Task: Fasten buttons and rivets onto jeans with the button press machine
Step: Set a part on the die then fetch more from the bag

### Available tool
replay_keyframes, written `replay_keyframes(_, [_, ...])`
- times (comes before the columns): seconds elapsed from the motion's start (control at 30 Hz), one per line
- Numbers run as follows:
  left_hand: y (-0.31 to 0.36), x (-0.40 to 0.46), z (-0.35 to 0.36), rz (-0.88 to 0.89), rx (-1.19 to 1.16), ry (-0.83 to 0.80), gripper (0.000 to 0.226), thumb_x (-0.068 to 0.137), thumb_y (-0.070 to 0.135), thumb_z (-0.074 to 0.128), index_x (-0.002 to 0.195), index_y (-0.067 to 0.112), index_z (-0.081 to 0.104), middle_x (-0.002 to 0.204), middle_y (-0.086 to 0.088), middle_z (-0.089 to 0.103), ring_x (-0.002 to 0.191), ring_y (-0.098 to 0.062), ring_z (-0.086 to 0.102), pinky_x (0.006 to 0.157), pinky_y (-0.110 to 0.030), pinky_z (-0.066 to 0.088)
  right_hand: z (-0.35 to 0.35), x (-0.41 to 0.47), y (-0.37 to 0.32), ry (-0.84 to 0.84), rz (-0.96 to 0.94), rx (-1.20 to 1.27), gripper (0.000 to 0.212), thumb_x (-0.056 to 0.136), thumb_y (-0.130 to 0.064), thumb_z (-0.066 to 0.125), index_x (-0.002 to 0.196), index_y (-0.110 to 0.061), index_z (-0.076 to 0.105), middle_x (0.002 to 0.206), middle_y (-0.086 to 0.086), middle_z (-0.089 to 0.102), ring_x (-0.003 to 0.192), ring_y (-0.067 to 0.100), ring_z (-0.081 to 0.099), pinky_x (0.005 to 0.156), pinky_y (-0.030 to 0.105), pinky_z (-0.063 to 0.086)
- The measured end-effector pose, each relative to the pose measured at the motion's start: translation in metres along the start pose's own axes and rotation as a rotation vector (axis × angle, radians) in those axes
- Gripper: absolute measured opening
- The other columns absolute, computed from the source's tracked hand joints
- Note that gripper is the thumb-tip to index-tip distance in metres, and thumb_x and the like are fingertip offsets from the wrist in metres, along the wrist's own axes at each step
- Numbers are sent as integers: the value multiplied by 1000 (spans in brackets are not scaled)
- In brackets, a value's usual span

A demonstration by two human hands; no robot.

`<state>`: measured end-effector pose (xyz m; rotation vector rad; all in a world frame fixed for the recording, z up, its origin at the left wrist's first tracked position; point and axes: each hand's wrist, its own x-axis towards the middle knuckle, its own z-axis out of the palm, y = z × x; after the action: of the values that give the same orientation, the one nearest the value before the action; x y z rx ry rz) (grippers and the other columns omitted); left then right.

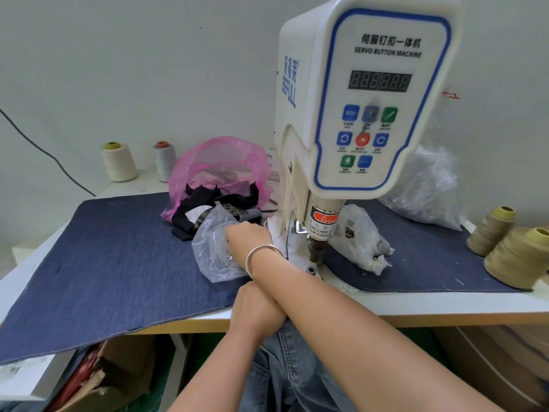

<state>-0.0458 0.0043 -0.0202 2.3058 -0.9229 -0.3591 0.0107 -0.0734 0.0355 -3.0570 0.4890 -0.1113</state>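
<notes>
Denim-covered table (113,263) against pale wall, button press machine (356,114) right of centre. Right hand (245,237) crossed leftward, reaching into clear bag (212,251); grasp cannot be told. Left hand (257,307) at table edge, grip hidden. Jeans (285,367) below, nearest left hand.

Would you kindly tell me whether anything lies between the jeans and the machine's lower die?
Yes: the right forearm crosses the table edge between the jeans in the lap and the lower die, while the right hand is at the clear bag.
</notes>
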Motion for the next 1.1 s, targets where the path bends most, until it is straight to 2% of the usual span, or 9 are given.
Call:
replay_keyframes(0.17, [1, -4, -1, 99, -146, 83, 25, 71, 31, 39, 64, 11, 54, 67, -6, 59, 72, -31, 59, 60, -41, 46, -15, -37, 3, 280, 87, 679, 10, 83, -11, 56, 85, -12, 66, 86, 1, 70, 84, 20, 64, 73, 30, 50])
replay_keyframes(0.23, [1, -5, 0, 103, -143, 89, 20, 72, 27, 42, 54, 18, 42, 55, 4, 49, 66, -33, 55, 50, -35, 37, -18, -64, 3, 312, 76, 871, 6, 81, -10, 62, 81, -15, 67, 83, -4, 70, 81, 11, 65, 75, 24, 52])
replay_keyframes(0.3, [-1, -2, 3, 148, -56, 120, 16, 82, 16, 49, 67, 19, 52, 67, 2, 59, 75, -32, 60, 55, -32, 41, -17, -97, 7, 340, 66, 978, 11, 81, -11, 67, 78, -21, 66, 79, -8, 70, 77, 4, 66, 76, 19, 53])
replay_keyframes(0.37, [-3, 0, 3, 198, 37, 121, 15, 84, 15, 49, 82, 23, 62, 80, 1, 67, 81, -27, 63, 62, -30, 44, -14, -131, 16, 360, 89, 1050, 18, 82, -12, 69, 76, -27, 61, 78, -5, 72, 75, 4, 68, 77, 22, 54])
replay_keyframes(0.4, [-4, 0, 2, 223, 30, 110, 19, 83, 18, 48, 76, 29, 62, 73, 4, 66, 75, -22, 61, 59, -26, 41, -12, -148, 23, 357, 101, 1083, 19, 84, -12, 67, 77, -28, 59, 79, -4, 73, 76, 6, 69, 77, 25, 55])
replay_keyframes(0.6, [-2, 0, 4, 359, -28, 214, 45, 82, 53, 15, 55, 19, 27, 46, 0, 33, 48, -16, 33, 51, -33, 25, -15, -186, 72, 389, 278, 1215, 8, 87, -16, 67, 88, -18, 60, 78, -4, 73, 66, 10, 69, 61, 18, 54])
replay_keyframes(0.77, [-2, 0, 4, 348, -11, 210, 43, 86, 48, 18, 55, 20, 24, 47, 0, 31, 48, -16, 30, 52, -31, 27, -4, -163, 91, 413, 462, 1372, 6, 82, -16, 72, 85, -18, 68, 68, -9, 69, 60, 2, 62, 55, 12, 45])
replay_keyframes(0.93, [-4, 3, 5, 360, 14, 217, 42, 88, 47, 19, 55, 20, 24, 46, 0, 32, 48, -16, 32, 49, -26, 24, 4, -148, 92, 326, 489, 1455, 13, 80, -22, 74, 71, -32, 72, 58, -16, 57, 54, -1, 50, 53, 14, 40])
replay_keyframes(1.1, [-5, 3, 5, 368, 18, 216, 43, 82, 52, 12, 55, 21, 23, 46, 0, 30, 48, -16, 31, 48, -27, 23, 3, -145, 95, 299, 436, 1418, 19, 82, -21, 70, 65, -29, 71, 50, -16, 49, 49, -1, 42, 49, 11, 37])
